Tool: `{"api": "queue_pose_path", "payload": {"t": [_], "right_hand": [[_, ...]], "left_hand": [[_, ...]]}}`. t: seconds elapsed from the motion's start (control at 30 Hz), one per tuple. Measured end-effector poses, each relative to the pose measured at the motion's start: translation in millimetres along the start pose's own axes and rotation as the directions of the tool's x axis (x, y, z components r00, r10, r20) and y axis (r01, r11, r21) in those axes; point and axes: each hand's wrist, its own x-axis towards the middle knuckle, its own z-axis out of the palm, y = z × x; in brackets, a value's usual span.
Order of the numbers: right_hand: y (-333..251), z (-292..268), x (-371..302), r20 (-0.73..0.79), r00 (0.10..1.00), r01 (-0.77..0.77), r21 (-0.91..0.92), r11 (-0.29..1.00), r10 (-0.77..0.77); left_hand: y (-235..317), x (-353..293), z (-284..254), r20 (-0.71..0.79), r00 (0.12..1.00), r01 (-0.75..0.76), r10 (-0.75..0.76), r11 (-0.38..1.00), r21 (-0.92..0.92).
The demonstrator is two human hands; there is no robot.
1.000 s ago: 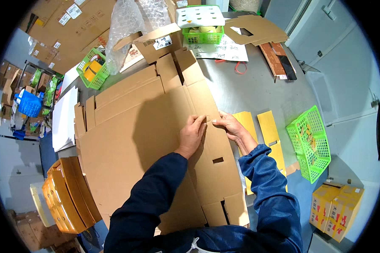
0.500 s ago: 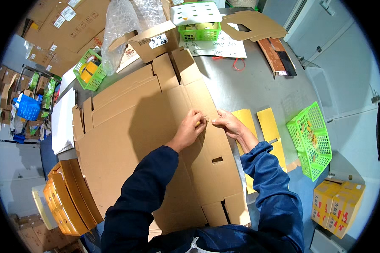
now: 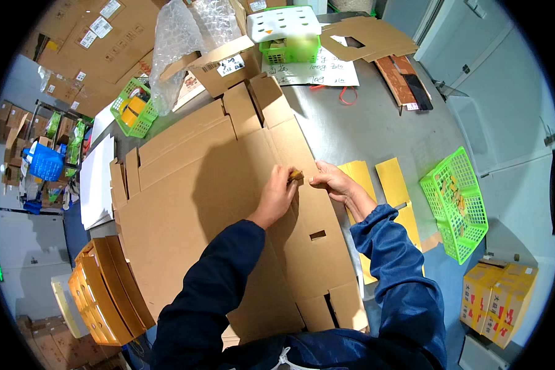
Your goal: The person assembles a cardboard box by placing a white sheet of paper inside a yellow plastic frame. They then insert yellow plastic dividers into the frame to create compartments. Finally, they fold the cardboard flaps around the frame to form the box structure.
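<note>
A large flattened cardboard box [image 3: 185, 179] lies across the metal table under both my arms. My left hand [image 3: 276, 196] is closed over its right-hand flap, fingers pinching a small yellow-brown piece [image 3: 296, 175] whose exact kind I cannot make out. Just to the right, my right hand [image 3: 342, 188] grips the flap's outer edge, thumb on top and the other fingers partly hidden beneath. Nearer to me, a small rectangular slot [image 3: 317, 235] shows in the same flap. Yellow card strips [image 3: 393, 183] lie beside my right wrist.
A green basket [image 3: 456, 209] with small yellow-brown pieces stands at the right. Another green basket [image 3: 135, 111] holds tape rolls at the far left. Far back are a lidded green basket [image 3: 290, 49], bubble wrap [image 3: 176, 49] and loose cardboard [image 3: 376, 37]. Wooden drawers [image 3: 98, 296] stand at left.
My left fingers have shifted slightly, and the small yellow-brown piece now sticks out farther at their tips. My right hand keeps its hold on the edge. The view has moved a little.
</note>
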Motion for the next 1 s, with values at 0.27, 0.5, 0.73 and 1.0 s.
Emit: {"api": "queue_pose_path", "payload": {"t": [0.27, 0.5, 0.73, 1.0], "right_hand": [[12.9, 6.6, -2.8, -0.142, 0.975, 0.129, -0.272, 0.954, -0.173], [13.2, 14.2, -3.2, -0.13, 0.978, 0.133, -0.209, 0.969, -0.162], [-19.5, -4.1, 22.6, -0.139, 0.976, 0.101, -0.394, 0.913, -0.168], [-87.2, 13.8, 140.2, -0.37, 0.852, -0.006, -0.715, 0.699, -0.371]], "left_hand": [[0.9, 16.6, -3.5, 0.205, 0.978, -0.074, 0.036, 0.981, 0.179], [-22.1, 1.4, -2.5, -0.209, 0.943, 0.16, -0.261, 0.902, -0.402], [-30.4, -58.5, -38.6, -0.236, 0.944, 0.217, -0.231, 0.973, -0.084], [-34.1, -56.7, -31.6, -0.229, 0.968, 0.088, -0.104, 0.993, -0.08]]}}
